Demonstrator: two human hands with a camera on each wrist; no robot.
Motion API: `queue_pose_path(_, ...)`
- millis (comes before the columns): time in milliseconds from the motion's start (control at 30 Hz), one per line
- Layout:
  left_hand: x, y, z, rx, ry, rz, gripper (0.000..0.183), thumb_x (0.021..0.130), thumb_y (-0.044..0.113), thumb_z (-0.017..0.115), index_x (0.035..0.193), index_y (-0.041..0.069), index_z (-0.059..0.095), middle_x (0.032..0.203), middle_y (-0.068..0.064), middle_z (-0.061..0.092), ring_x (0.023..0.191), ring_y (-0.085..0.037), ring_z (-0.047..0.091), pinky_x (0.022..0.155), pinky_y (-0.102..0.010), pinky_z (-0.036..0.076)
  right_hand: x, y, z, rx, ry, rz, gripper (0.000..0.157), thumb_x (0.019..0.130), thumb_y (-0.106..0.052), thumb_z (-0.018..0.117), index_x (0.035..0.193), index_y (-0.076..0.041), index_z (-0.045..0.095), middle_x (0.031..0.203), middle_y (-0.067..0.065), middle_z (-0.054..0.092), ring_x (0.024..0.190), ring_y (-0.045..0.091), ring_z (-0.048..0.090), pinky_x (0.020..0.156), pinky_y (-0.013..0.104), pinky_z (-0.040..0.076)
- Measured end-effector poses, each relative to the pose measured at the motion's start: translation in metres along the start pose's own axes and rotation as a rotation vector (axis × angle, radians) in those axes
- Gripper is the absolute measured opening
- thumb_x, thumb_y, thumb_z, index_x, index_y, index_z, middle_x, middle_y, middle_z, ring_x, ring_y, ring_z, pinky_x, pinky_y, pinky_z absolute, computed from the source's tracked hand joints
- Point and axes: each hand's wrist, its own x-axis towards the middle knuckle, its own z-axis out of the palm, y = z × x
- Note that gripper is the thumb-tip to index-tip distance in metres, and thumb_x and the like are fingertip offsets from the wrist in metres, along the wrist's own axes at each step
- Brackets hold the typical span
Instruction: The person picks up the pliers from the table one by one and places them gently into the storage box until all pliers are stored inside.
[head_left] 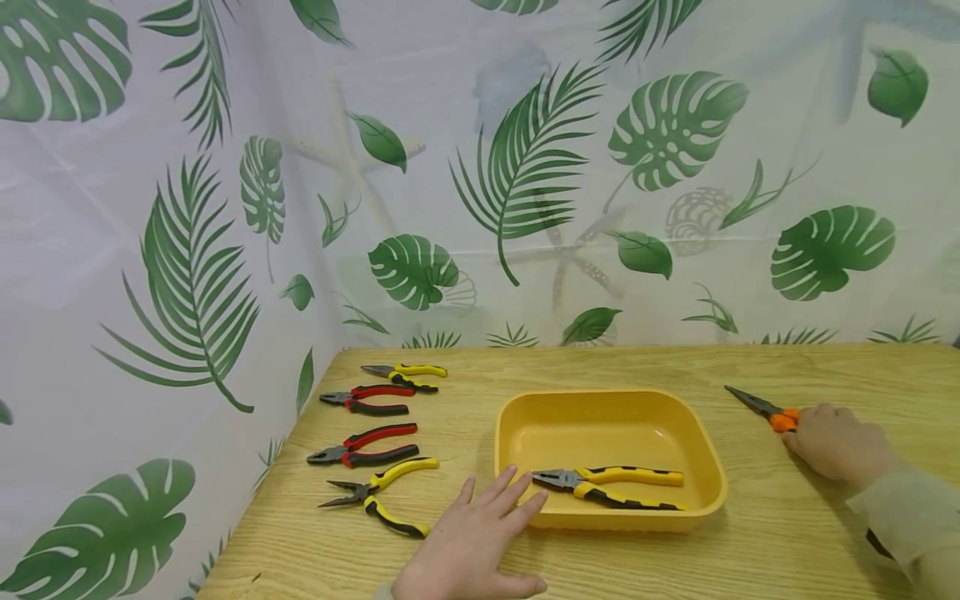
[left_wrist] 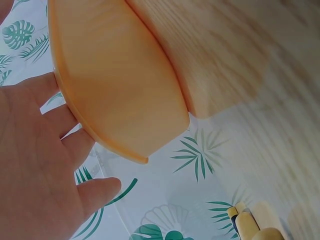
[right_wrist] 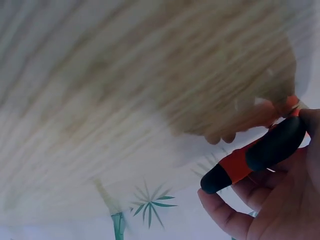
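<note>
At the right of the head view, my right hand point(head_left: 843, 446) grips the handles of long-nose pliers point(head_left: 784, 420), orange and black with dark jaws. Their tip points toward the back left, low over the wooden table. In the right wrist view the orange-black handle point(right_wrist: 237, 162) lies across the fingers. My left hand point(head_left: 480, 533) spreads its fingers at the front left corner of a yellow plastic tray point(head_left: 615, 522); the left wrist view shows the fingertips along the tray's rim point(left_wrist: 82, 125). Inside the tray lie yellow-and-black combination pliers point(head_left: 630, 474), jaws toward the left hand.
Several pliers lie left of the tray: yellow-black long-nose pliers point(head_left: 420, 369) at the back, red-black pliers point(head_left: 384, 390), another red-black pair point(head_left: 382, 434), and spread yellow-black long-nose pliers point(head_left: 401, 472) close to the left hand. A leaf-patterned sheet point(head_left: 450, 200) hangs behind the wooden table point(head_left: 795, 550).
</note>
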Motion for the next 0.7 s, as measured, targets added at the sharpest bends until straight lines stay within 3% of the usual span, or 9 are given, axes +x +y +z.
queue_pose_path(200, 0.000, 0.001, 0.000, 0.002, 0.006, -0.002, 0.079, 0.079, 0.068, 0.038, 0.142, 0.023, 0.022, 0.146, -0.003, 0.014, 0.133, -0.016, 0.006, 0.096, -0.054, 0.023, -0.004, -0.005, -0.003, 0.037, -0.008, -0.004, 0.048, 0.089, -0.033, 0.044, 0.090, 0.014, 0.051, 0.080, 0.021, 0.048, 0.073, 0.038, 0.047, 0.052, 0.053, 0.040)
queue_pose_path(433, -0.001, 0.002, -0.001, 0.003, 0.006, 0.000, 0.079, 0.079, 0.067, 0.039, 0.142, 0.022, 0.022, 0.146, -0.003, 0.014, 0.133, -0.017, 0.006, 0.095, -0.054, 0.024, -0.008, -0.016, -0.004, 0.001, 0.097, -0.022, 0.038, 0.088, -0.029, 0.046, 0.081, 0.008, 0.052, 0.074, 0.016, 0.049, 0.068, 0.034, 0.048, 0.049, 0.050, 0.040)
queue_pose_path(700, -0.001, 0.002, -0.001, -0.008, -0.003, -0.002, 0.079, 0.080, 0.067, 0.039, 0.142, 0.022, 0.023, 0.146, -0.003, 0.015, 0.133, -0.016, 0.007, 0.096, -0.054, 0.023, -0.014, -0.031, -0.005, 0.028, 0.209, -0.015, 0.045, 0.091, -0.038, 0.041, 0.077, 0.004, 0.048, 0.071, 0.014, 0.046, 0.066, 0.032, 0.046, 0.043, 0.045, 0.038)
